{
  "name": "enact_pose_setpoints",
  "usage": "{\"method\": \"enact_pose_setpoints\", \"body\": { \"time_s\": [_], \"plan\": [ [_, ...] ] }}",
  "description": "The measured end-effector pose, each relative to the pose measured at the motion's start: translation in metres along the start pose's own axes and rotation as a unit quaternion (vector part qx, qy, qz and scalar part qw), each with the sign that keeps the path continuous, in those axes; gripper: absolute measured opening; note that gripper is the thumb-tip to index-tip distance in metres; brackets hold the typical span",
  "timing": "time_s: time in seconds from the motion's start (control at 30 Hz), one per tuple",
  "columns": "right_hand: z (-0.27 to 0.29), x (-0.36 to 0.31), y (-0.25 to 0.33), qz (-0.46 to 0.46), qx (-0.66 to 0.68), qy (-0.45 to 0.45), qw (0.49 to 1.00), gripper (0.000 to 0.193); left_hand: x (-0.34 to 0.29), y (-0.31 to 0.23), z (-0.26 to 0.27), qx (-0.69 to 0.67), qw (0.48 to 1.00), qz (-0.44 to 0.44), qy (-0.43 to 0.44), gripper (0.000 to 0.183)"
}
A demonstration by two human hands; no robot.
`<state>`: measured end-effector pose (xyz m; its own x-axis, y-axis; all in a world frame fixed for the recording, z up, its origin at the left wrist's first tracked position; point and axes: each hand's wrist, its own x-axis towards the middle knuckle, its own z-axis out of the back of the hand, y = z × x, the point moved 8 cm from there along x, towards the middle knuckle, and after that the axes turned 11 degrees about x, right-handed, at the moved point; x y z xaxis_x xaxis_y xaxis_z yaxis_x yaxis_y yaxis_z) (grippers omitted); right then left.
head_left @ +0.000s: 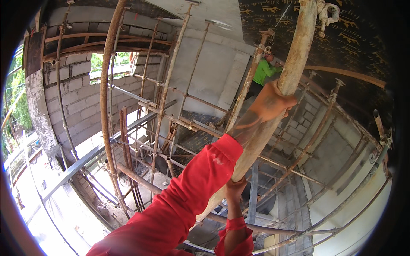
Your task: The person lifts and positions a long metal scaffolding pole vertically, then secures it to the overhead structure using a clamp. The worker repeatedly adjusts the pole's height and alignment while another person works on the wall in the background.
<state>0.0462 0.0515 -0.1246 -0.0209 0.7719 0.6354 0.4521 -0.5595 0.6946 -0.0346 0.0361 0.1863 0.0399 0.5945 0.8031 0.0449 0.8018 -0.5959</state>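
A thick, rust-stained, pale metal pole (299,47) slants from the top right down past the middle of the view. My left hand (271,102) is wrapped around its upper part, arm stretched out in a red sleeve. Lower down, my right hand (235,188) is closed around the same pole, its fingers partly hidden. A metal coupler (328,18) sits beside the pole's top end, where it leaves the view. The lower end of the pole is hidden behind my left sleeve.
Several rusty scaffold props (164,94) and crossbars stand around, with a curved upright pipe (106,85) close at left. A person in a green top (265,70) is at work beyond the pole. Block walls (74,98) and a dark patterned ceiling panel (354,47) enclose the space. Ground lies far below.
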Motion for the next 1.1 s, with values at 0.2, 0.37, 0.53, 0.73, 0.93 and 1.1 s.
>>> {"method": "enact_pose_setpoints", "body": {
  "time_s": [0.2,0.37,0.53,0.73,0.93,1.1],
  "plan": [
    [0.01,-0.001,-0.025,-0.059,0.029,0.003,0.998,0.02,0.002,0.007,-0.003,-0.026,0.999,0.017,0.018,0.029],
    [0.02,-0.001,-0.034,-0.066,-0.017,-0.001,0.998,0.019,0.01,0.016,-0.007,-0.047,0.998,0.027,0.023,0.025],
    [0.022,0.0,-0.027,-0.051,-0.06,-0.006,0.997,0.034,0.012,0.025,-0.008,-0.033,0.999,0.035,0.026,0.023],
    [0.02,0.002,-0.009,0.006,-0.039,-0.014,0.999,0.031,0.01,0.026,-0.008,0.038,0.999,0.03,0.019,0.023],
    [0.022,0.003,-0.015,-0.041,-0.025,-0.012,0.999,0.033,0.01,0.026,-0.01,0.062,0.997,0.043,0.01,0.023],
    [0.021,0.003,-0.009,-0.024,-0.025,-0.008,0.999,0.032,0.011,0.03,-0.006,0.064,0.997,0.05,-0.002,0.023]
  ]
}}
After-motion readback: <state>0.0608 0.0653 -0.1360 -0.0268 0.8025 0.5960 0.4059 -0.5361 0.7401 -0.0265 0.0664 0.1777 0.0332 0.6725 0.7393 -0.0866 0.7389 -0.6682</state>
